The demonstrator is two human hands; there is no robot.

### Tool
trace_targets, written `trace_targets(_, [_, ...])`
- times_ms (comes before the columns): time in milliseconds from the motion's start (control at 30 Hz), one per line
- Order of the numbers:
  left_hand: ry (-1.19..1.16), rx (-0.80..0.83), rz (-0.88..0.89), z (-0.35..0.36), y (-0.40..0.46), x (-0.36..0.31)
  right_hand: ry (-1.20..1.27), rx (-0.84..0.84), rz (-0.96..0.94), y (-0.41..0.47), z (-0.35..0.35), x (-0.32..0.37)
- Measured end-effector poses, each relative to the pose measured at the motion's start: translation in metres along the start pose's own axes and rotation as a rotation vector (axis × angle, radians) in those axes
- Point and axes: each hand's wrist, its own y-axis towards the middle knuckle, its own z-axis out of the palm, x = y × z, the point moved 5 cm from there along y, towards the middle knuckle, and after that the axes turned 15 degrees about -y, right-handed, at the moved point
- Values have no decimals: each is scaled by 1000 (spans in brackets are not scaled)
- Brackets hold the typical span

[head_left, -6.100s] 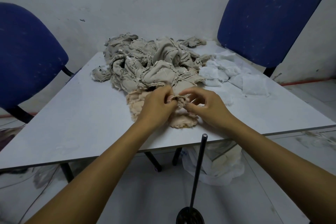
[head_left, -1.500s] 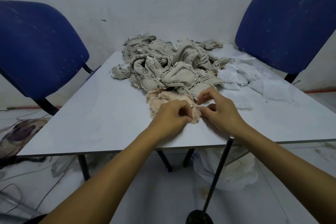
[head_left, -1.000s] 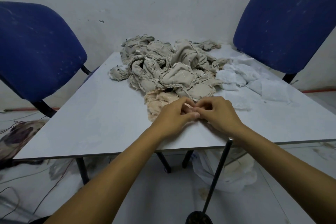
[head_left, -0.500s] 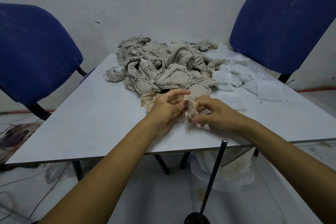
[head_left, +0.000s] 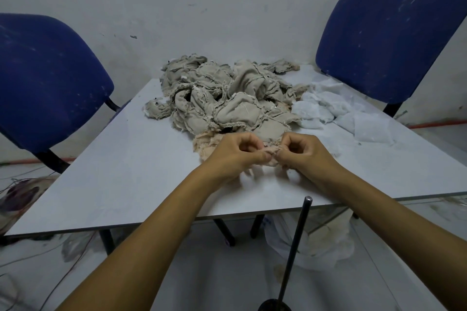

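A heap of frayed grey-beige cloth pieces lies just beyond the grip, on the pale grey flat tabletop. One small piece of the same cloth sits at the heap's left edge. Beyond the grip to the right lie loose tufts of white fluffy wadding, touching the heap. A blue upholstered chair stands far left of the grip, and a second blue upholstered chair stands far right and beyond it, both against a scuffed whitish wall. Nearer than the grip, a thin black metal rod rises from the floor. Behind the rod, a crumpled white plastic bag sits under the table.
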Motion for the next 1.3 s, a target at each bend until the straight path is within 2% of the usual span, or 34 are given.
trace_targets(67, [23, -66, 60, -2, 1, -2, 49, 23, -10, 1, 0, 0])
trace_targets(100, [106, -102, 113, -2, 0, -3, 56, 36, -17, 1, 2, 0])
trace_targets(200, [563, -244, 424, 7, -7, -12, -20, 21, -52, 0, 6, 1])
trace_targets(233, [625, -256, 487, 13, -8, -12, -55, -4, -59, 0, 6, 1])
trace_targets(300, [509, -191, 382, 17, -3, -5, -77, -61, -50, 0, 2, 0])
trace_targets(433, [-126, -93, -31, 9, 3, 8, -60, -55, -20, 1, 2, -4])
trace_targets(533, [-254, -125, -22, 4, 2, 5, -29, -22, -23, 0, 5, -2])
trace_targets(567, [-276, -88, -30, 3, 2, 5, 28, -30, 1, 0, 4, -2])
trace_targets(633, [-279, 131, -129, 7, -2, 1, 135, -68, 73, 1, 1, -4])
trace_targets(667, [-236, 214, -158, 8, -4, 0, 156, -83, 96, 2, 0, -5])
trace_targets(700, [-196, 231, -147, 6, -5, -3, 164, -85, 109, 3, 0, -6])
trace_targets(800, [-17, 32, 19, -17, -1, -15, 128, -41, 106, 4, 5, -7])
trace_targets(867, [333, -63, 112, -34, -2, -23, 19, -20, 91, 3, 7, -8])
trace_targets(933, [659, -10, 33, -48, -3, -21, -72, -15, 83, 3, 7, -8])
trace_targets(1000, [732, 154, -182, -52, -10, -11, -118, -9, 72, 2, 8, -6])
trace_targets(1067, [745, 215, -223, -50, -13, -6, -147, -2, 59, 1, 10, -4])
trace_targets(1233, [993, 90, 119, -34, -11, -10, -251, 0, 17, -1, 12, 0])
trace_targets(1300, [1005, 61, 206, -24, -11, -9, -299, 10, -12, 0, 14, 1])
